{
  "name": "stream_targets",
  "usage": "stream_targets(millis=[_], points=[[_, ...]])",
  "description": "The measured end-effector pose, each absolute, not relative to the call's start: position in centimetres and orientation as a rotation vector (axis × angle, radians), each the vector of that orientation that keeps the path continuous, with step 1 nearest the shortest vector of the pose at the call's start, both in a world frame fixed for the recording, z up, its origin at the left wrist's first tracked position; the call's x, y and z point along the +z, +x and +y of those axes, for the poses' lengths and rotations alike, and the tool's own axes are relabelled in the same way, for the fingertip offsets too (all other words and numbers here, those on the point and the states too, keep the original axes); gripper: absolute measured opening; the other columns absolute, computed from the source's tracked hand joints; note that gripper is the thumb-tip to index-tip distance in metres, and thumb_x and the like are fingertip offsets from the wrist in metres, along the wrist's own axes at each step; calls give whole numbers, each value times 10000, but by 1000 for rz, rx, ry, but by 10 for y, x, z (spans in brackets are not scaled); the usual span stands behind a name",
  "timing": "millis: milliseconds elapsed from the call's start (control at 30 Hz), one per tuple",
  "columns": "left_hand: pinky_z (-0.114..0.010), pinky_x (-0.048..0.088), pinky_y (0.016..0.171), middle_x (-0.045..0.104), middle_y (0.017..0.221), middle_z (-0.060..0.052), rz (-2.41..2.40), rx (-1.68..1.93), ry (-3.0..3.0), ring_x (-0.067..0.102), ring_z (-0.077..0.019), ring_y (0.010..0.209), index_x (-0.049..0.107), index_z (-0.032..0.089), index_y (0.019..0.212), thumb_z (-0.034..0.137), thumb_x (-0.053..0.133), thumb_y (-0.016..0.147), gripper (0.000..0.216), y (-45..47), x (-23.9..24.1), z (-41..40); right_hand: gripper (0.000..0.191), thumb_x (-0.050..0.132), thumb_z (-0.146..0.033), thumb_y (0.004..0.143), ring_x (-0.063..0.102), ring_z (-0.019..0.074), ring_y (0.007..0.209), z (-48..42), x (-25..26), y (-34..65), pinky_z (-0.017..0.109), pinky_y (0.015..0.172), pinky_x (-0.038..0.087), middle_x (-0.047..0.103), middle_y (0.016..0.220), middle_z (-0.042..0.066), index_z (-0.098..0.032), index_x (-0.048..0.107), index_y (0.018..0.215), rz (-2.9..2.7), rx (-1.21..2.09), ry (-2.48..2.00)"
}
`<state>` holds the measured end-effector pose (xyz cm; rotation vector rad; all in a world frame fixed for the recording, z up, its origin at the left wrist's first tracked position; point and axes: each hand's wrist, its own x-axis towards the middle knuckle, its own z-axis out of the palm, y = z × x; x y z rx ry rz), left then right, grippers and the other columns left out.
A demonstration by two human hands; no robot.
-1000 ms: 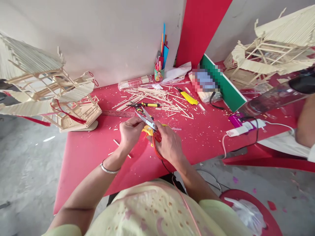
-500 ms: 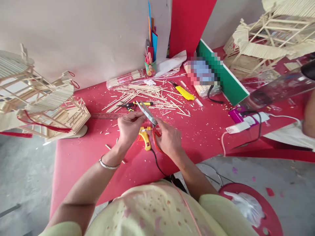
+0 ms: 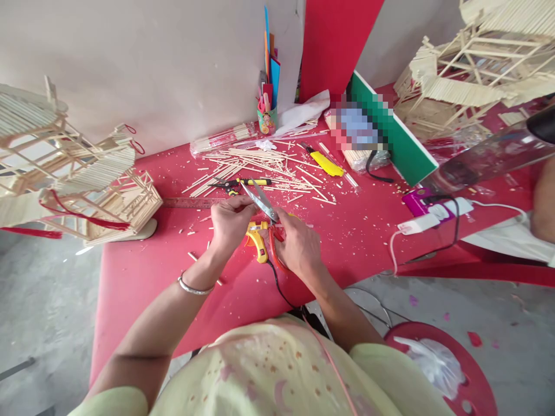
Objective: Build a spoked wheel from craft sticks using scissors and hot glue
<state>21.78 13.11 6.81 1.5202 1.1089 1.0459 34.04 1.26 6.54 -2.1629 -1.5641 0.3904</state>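
My right hand [image 3: 299, 241] is closed round the red handles of a pair of scissors [image 3: 262, 203], whose blades are spread and point up and left. My left hand [image 3: 232, 222] is pinched just left of the blades; whatever its fingers hold is too small or hidden to make out. Between and below the hands lies a yellow glue gun [image 3: 260, 244], partly covered, its black cord running toward me. Beyond the hands rest black-and-yellow pliers [image 3: 229, 186] and a heap of thin wooden sticks [image 3: 251, 162].
A stick-built model house [image 3: 117, 196] stands left, another [image 3: 472, 75] at back right. A yellow utility knife [image 3: 326, 164], a pen cup [image 3: 266, 120], a ruler [image 3: 186, 203] and a green board [image 3: 390, 130] lie or stand around. A power strip [image 3: 433, 216] is at right, near another person's arm [image 3: 545, 199].
The view has shifted slightly, so everything sits a little to the right. Both hands and the scissors keep nearly the same pose.
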Motion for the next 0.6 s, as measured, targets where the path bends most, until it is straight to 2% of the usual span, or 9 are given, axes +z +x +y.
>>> stream_targets(millis=[133, 200, 367, 600], points=[[-257, 552, 608, 790, 772, -35, 1135, 1036, 1532, 697, -163, 661, 844, 197, 818, 229, 808, 706, 121, 217, 71, 128, 545, 430, -585, 1021, 711, 227, 793, 11, 67, 338, 284, 649, 366, 776, 912, 61, -249, 556, 1431, -1555, 421, -2202], [-261, 553, 614, 787, 769, -37, 1109, 1042, 1504, 694, -161, 657, 842, 194, 825, 243, 808, 709, 131, 217, 71, 127, 543, 452, -576, 1018, 713, 219, 814, 9, 69, 339, 279, 657, 377, 782, 965, 61, -259, 548, 1448, -1544, 398, -2198], [-247, 543, 608, 769, 727, -29, 1046, 1055, 1428, 670, -141, 630, 828, 183, 789, 215, 793, 693, 108, 213, 69, 126, 616, 493, -599, 999, 693, 238, 1012, 4, 75, 338, 277, 748, 434, 742, 1175, 88, -277, 467, 1523, -1563, 346, -2178], [-234, 542, 592, 767, 709, -19, 1053, 1094, 1424, 663, -132, 612, 826, 196, 758, 185, 777, 682, 92, 201, 73, 121, 627, 463, -630, 1005, 678, 251, 1030, -2, 79, 326, 291, 780, 440, 719, 1172, 93, -269, 465, 1518, -1588, 315, -2162]])
